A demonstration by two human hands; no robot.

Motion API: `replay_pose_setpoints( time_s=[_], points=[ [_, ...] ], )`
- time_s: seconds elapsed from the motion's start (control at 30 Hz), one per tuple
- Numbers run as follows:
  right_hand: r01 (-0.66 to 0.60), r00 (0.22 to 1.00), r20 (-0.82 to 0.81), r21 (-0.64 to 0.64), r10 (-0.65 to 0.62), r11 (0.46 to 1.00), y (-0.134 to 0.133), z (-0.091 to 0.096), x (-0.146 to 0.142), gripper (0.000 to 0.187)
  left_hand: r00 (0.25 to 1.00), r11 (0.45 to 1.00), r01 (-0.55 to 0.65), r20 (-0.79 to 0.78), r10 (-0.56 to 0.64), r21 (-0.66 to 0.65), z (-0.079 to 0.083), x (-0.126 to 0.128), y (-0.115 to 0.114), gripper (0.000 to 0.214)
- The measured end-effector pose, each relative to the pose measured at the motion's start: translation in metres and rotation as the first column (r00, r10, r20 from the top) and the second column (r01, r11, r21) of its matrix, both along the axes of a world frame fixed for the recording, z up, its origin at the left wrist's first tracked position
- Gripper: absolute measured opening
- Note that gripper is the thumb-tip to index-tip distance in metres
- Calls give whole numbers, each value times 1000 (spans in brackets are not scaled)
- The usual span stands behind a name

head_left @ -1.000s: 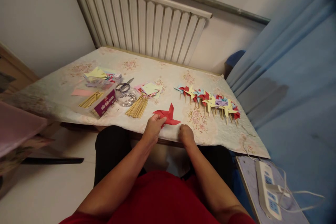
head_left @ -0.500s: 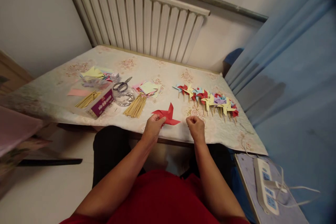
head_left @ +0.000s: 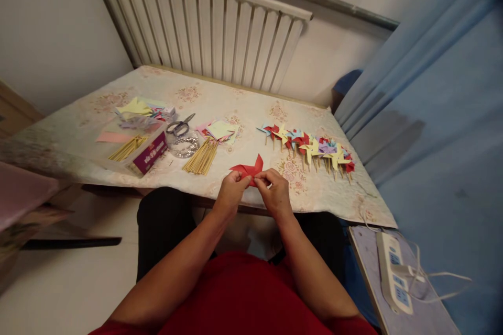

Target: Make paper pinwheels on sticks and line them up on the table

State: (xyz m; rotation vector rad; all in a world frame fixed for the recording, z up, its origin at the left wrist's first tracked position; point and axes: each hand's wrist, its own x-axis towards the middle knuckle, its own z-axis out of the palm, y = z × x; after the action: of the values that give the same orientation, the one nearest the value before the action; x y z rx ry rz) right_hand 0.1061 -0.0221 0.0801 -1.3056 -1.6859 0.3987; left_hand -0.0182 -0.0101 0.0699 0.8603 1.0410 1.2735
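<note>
A red paper pinwheel (head_left: 257,165) with folded blades is held just above the near edge of the table. My left hand (head_left: 231,189) pinches it between thumb and fingers at its lower left. At the middle of the pinwheel, my right hand (head_left: 277,191) has its fingertips pressed together, close to the left thumb. Whatever sits in the right fingertips is too small to make out. Bamboo sticks (head_left: 201,157) lie in a bundle to the left, below a stack of coloured paper squares (head_left: 220,130). A round clear dish (head_left: 184,145) of small shiny pieces is beside them.
Several finished pinwheels (head_left: 311,149) on sticks lie in a row at right. Scissors (head_left: 181,125) rest by the dish. A purple-fronted clear box (head_left: 151,154) with sticks stands at left. A power strip (head_left: 394,273) with cables lies on a side surface near the blue curtain (head_left: 436,115).
My right hand has moved left from the bare cloth to the pinwheel's middle, and its fingers now meet the paper. My left hand keeps its pinch on the pinwheel.
</note>
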Motion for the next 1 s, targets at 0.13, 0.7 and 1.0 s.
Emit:
replay_pose_setpoints(
  time_s=[0.13,0.7,1.0],
  points=[
    [2,1000,-8,-6,-3,1000,1,0,1,11,999,1000,12,-32,-12,3,0,0,-1,22],
    [-19,1000,-20,-5,19,1000,2,-3,4,13,974,997,24,-225,-7,74,-8,1,2,22],
    [-36,999,17,-2,36,999,2,-2,7,12,922,991,22,-386,32,135,-16,-1,5,22]
  ],
)
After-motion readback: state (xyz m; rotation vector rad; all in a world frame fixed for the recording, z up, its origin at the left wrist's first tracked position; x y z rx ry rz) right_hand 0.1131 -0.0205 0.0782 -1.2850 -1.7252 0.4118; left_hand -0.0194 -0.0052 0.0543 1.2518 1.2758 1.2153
